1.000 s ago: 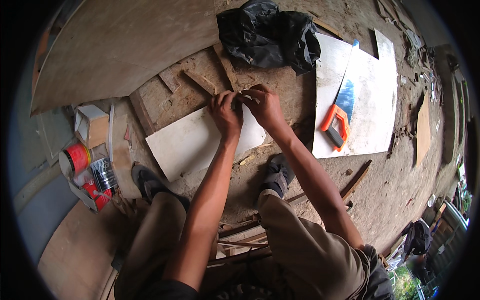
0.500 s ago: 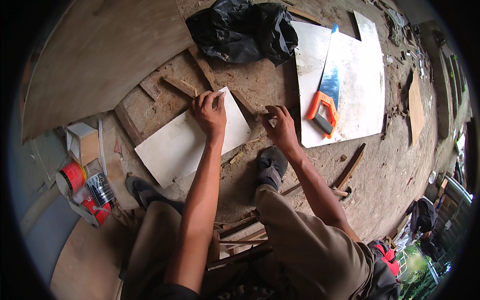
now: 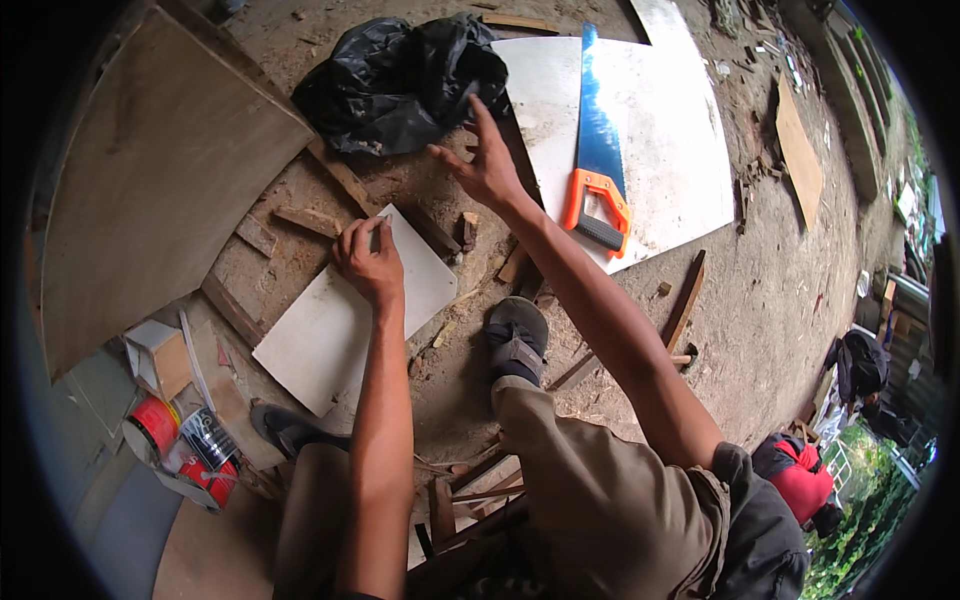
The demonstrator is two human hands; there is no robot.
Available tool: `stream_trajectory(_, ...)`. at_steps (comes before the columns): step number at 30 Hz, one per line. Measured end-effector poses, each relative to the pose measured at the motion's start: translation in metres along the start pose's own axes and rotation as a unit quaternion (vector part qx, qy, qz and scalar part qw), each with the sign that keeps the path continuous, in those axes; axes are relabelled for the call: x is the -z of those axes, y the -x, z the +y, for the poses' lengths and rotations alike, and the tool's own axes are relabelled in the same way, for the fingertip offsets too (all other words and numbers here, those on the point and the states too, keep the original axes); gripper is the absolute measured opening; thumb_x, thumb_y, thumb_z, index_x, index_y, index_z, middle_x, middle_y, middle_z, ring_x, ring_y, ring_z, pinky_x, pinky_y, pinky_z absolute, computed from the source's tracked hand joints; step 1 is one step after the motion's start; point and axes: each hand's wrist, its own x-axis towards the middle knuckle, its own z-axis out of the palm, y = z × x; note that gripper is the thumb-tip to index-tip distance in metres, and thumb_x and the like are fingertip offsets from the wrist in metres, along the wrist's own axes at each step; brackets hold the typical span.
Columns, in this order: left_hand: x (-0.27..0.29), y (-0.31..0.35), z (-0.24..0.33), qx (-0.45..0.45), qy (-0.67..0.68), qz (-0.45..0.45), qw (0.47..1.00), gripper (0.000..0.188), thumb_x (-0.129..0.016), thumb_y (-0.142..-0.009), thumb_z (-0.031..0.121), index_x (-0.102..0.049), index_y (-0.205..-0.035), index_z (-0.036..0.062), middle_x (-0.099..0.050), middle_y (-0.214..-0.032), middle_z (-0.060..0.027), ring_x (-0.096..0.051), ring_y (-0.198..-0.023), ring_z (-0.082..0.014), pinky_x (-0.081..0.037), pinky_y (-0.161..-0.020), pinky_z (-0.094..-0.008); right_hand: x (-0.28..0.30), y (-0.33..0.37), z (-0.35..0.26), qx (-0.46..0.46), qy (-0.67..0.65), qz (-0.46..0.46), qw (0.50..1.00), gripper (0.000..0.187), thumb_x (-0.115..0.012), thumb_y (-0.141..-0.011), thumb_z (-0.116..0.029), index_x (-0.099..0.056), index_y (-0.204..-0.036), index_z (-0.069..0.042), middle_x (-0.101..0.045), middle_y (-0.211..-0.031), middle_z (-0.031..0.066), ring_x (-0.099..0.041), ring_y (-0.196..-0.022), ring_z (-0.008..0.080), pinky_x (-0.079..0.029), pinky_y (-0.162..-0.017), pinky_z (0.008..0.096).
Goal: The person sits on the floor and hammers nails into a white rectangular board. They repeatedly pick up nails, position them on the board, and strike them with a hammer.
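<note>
My left hand (image 3: 370,262) is closed over the upper edge of a small white board (image 3: 325,335), its fingers curled and thumb at the board's far corner. The board lies tilted across wood strips on the dirt floor. My right hand (image 3: 488,165) is stretched forward with fingers spread, holding nothing. Its fingertips are close to a crumpled black plastic bag (image 3: 375,90); I cannot tell whether they touch it. A short wooden block (image 3: 469,231) stands just beyond the board's right side, beside a longer wood strip (image 3: 432,232).
A handsaw (image 3: 600,150) with an orange and black handle lies on a large white panel (image 3: 680,130) at right. A big brown sheet (image 3: 160,180) fills the left. Tins (image 3: 207,438) stand at lower left. A hammer (image 3: 688,357) and a dark wood strip (image 3: 685,300) lie right of my foot.
My right hand has left the spot by the small wooden block and reached forward to the black bag, fingers opening. The left hand stays on the white board. The whole view has shifted.
</note>
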Motion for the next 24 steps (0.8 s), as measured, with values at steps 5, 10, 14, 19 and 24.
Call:
stream_trajectory(5,-0.003,0.002,-0.009,-0.009,-0.004,0.007,1.0,0.011,-0.078,-0.081,0.018,-0.07,-0.085,0.0114,-0.067,-0.091,-0.0023,-0.062,-0.088,-0.0255,-0.044,-0.081,-0.04,0.004,0.025,-0.019,0.051,-0.05,-0.11,0.991,0.046,-0.067,-0.089,-0.019,-0.054,-0.129,-0.001,-0.056,-0.13,0.0224,-0.058,-0.114,0.0391,-0.049,-0.096,0.0413)
stream_trajectory(10,0.001,0.001,-0.005,-0.004,0.005,-0.015,1.0,0.012,-0.076,-0.083,0.025,-0.071,-0.086,0.0142,-0.067,-0.097,-0.0012,-0.059,-0.093,-0.0273,-0.043,-0.085,-0.0421,0.084,0.085,-0.024,-0.17,0.136,-0.072,0.973,0.029,-0.065,-0.091,-0.025,-0.067,-0.1,0.003,-0.065,-0.098,0.0259,-0.066,-0.093,0.0398,-0.052,-0.076,0.0447)
stream_trajectory(14,-0.001,0.0,-0.007,-0.012,0.008,-0.007,1.0,0.013,-0.075,-0.084,0.025,-0.07,-0.085,0.0136,-0.067,-0.096,-0.002,-0.059,-0.091,-0.0272,-0.043,-0.085,-0.0413,0.145,0.124,-0.034,-0.274,0.267,-0.36,0.851,0.04,-0.06,-0.094,-0.036,-0.072,-0.078,-0.001,-0.065,-0.07,0.0218,-0.066,-0.07,0.0399,-0.051,-0.067,0.0463)
stream_trajectory(19,-0.003,0.0,-0.007,-0.014,0.019,-0.015,1.0,0.014,-0.075,-0.084,0.026,-0.07,-0.084,0.0133,-0.067,-0.094,-0.0013,-0.06,-0.091,-0.0263,-0.042,-0.086,-0.0409,0.141,0.19,-0.022,-0.17,0.246,-0.191,0.935,0.032,-0.064,-0.091,-0.031,-0.071,-0.089,0.0,-0.067,-0.077,0.0223,-0.067,-0.079,0.0408,-0.052,-0.071,0.048)
stream_trajectory(24,-0.003,0.001,-0.009,-0.008,0.01,-0.013,1.0,0.015,-0.075,-0.084,0.027,-0.07,-0.084,0.0138,-0.067,-0.094,-0.0001,-0.06,-0.091,-0.0258,-0.042,-0.086,-0.0411,0.124,0.199,-0.031,-0.167,0.247,-0.073,0.952,0.042,-0.066,-0.091,-0.026,-0.059,-0.117,0.006,-0.062,-0.108,0.0317,-0.062,-0.097,0.0471,-0.051,-0.08,0.0493)
